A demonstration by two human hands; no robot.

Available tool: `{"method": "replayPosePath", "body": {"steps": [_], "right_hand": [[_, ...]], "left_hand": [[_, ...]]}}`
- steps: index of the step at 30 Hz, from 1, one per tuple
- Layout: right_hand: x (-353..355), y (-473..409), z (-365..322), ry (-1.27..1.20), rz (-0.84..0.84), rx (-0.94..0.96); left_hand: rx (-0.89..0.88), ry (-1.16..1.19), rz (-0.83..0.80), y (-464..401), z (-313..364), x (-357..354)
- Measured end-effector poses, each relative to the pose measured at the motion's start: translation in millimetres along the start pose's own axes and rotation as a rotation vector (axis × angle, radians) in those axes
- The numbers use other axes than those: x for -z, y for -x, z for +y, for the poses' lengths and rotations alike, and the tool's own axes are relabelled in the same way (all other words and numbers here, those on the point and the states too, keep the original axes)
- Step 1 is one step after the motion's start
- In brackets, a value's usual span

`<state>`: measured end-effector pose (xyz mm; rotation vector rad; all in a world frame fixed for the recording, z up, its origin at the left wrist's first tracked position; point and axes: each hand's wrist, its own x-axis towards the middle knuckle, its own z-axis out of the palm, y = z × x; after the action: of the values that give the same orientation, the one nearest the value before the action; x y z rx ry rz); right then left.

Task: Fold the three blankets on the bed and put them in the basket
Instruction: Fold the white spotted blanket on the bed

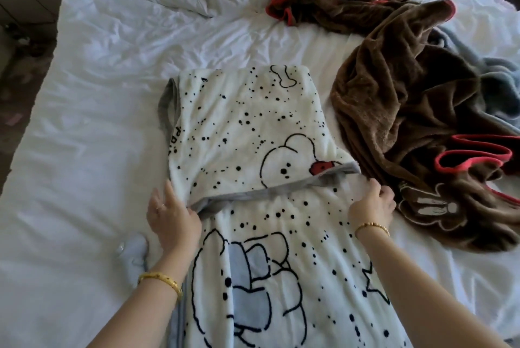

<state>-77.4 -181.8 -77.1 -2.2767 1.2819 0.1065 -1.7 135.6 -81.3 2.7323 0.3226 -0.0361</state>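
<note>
white blanket: black-dotted, bear print, grey-edged, half-folded | hands: left, right gripping fold edge

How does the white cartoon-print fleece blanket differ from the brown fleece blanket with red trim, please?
The white cartoon-print fleece blanket lies flat and partly folded; the brown fleece blanket with red trim lies crumpled in a heap. The white one has grey edging and black dots; the brown one is plain apart from a small figure. Both hands, left hand and right hand, touch the white one only. Both rest on the white bed.
</note>
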Motion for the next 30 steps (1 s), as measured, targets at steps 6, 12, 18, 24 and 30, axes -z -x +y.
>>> {"method": "replayPosePath", "body": {"steps": [6,12,18,24,30], "right_hand": [[-21.8,60.0,64.0,0.456,-0.399,0.525],[-1.3,78.7,124.5,0.130,-0.324,0.295],[2.8,101.0,163.9,-0.101,-0.271,0.083],[-15.5,147.4,193.5,-0.342,-0.395,0.000],[-30.1,201.8,237.4,-0.434,-0.699,-0.116]], "left_hand": [[-0.159,-0.362,-0.430,110.3,-12.4,-36.8],[0.287,-0.083,-0.148,167.5,-46.9,-15.0],[0.529,0.104,-0.189,177.2,-90.5,8.3],[0.476,0.290,-0.286,221.9,-103.7,-8.4],[0.523,0.418,-0.642,271.4,-148.1,-6.3]]}}
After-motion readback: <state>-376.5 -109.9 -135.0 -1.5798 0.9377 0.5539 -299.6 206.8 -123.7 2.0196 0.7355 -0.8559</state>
